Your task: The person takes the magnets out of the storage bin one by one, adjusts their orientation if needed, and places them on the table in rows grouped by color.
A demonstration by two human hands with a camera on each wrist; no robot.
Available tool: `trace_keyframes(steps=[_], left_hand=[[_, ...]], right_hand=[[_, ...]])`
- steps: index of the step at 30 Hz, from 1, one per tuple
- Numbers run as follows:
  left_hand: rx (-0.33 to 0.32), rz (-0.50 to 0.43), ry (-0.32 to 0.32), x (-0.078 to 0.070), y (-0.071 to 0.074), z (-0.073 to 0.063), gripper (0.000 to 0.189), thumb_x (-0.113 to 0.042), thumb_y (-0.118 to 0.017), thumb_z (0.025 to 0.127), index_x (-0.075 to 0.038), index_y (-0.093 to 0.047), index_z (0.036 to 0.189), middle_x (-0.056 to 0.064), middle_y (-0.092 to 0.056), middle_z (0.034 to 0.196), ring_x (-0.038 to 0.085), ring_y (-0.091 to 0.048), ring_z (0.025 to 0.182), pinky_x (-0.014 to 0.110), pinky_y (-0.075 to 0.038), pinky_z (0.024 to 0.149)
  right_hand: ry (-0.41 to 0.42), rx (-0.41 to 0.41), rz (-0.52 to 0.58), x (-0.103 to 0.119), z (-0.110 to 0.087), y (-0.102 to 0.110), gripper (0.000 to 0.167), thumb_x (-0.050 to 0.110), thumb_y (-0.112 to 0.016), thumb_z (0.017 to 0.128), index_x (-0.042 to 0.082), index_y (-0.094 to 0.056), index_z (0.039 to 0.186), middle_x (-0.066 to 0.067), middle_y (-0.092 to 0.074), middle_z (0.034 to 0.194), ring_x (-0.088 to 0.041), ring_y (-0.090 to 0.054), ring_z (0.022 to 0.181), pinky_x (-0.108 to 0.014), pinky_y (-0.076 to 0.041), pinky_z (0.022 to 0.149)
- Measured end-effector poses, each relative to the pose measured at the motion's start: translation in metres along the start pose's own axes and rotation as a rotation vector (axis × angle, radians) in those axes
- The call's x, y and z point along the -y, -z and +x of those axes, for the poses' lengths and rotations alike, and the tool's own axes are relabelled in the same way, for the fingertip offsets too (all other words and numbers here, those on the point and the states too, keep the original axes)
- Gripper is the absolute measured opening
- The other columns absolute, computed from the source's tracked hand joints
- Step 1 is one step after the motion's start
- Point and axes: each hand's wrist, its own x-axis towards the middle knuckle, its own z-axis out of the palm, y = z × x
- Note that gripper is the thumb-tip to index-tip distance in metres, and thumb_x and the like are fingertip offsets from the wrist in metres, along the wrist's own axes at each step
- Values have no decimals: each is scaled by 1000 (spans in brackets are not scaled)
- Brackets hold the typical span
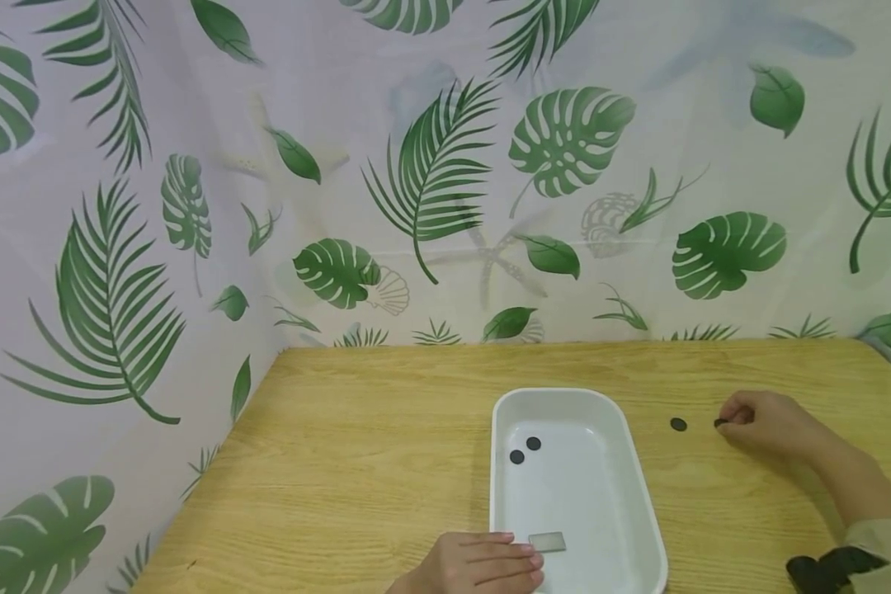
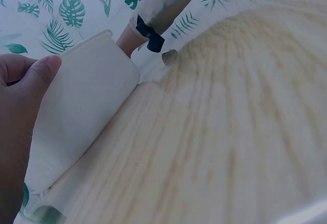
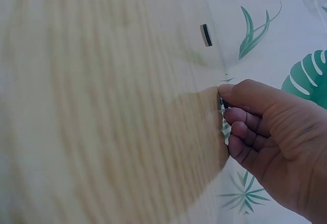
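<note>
Right of the white oblong plastic tray (image 1: 586, 487) gripped by left hand (image 1: 481, 564), pinches round black disc (image 1: 718, 423) in right hand (image 1: 772, 425), seemingly at pickup, probably needing a lift.

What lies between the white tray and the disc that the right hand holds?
Another black disc, lying on the wooden table; the head view shows this.

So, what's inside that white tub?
Inside the tub lie two black discs and a small greyish rectangle. The left hand covers part of the near left side; anything beneath it is hidden.
</note>
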Motion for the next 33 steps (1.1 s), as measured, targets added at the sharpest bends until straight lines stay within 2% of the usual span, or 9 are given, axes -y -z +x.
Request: trace_keyframes(steps=[4, 10, 15, 17, 21, 26, 33], left_hand=[[1, 2, 0, 0, -1, 0, 21, -19, -57, 94, -11, -74, 103, 0, -72, 101, 11, -67, 99, 25, -51, 93], [-6, 8, -3, 6, 11, 14, 20, -19, -57, 94, -12, -74, 100, -2, -73, 97, 9, -68, 96, 23, -52, 90], [0, -6, 8, 1, 2, 3, 21, -19, -57, 94, -10, -73, 103, 0, -73, 100, 10, -67, 98, 25, -51, 93], [1, -9, 10, 0, 1, 2, 21, -19, -57, 94, -10, -73, 104, 0, -73, 100, 10, -67, 98, 25, -51, 93], [5, -8, -2, 3, 7, 9, 22, -17, -54, 95, -10, -73, 103, 0, -73, 99, 10, -68, 97, 24, -51, 92], [2, 3, -22, 8, 15, 17, 23, -15, -52, 96, -9, -73, 104, 0, -73, 99, 10, -67, 97, 24, -51, 92], [-7, 12, -29, 8, 14, 15, 24, -15, -51, 96, -9, -73, 104, 0, -73, 99, 10, -68, 97, 24, -51, 92]], right_hand=[[-7, 4, 10, 0, -1, 1, 20, 22, -69, 84, 4, -64, 92, 1, -60, 81, -8, -53, 70, -27, -45, 59], [-36, 5, 36, 3, -3, 2, 21, 21, -68, 86, 2, -63, 94, -1, -61, 82, -14, -54, 73, -29, -45, 60], [-66, -19, 65, -2, -3, -1, 27, 25, -67, 86, 1, -64, 97, -3, -62, 84, -15, -55, 75, -31, -46, 62], [-86, -29, 81, -5, -4, -2, 30, 28, -66, 87, 1, -64, 100, -4, -63, 87, -14, -55, 76, -31, -46, 63], [-110, -31, 107, -8, -5, -2, 35, 33, -64, 89, 1, -63, 103, -5, -63, 89, -12, -55, 76, -29, -46, 61], [-96, -35, 108, -5, -7, 1, 35, 32, -65, 89, -1, -64, 103, -3, -62, 87, -7, -52, 72, -26, -45, 58], [-69, -27, 106, 7, -8, 9, 39, 32, -67, 88, -3, -63, 106, -3, -63, 89, -2, -51, 70, -23, -47, 57]])
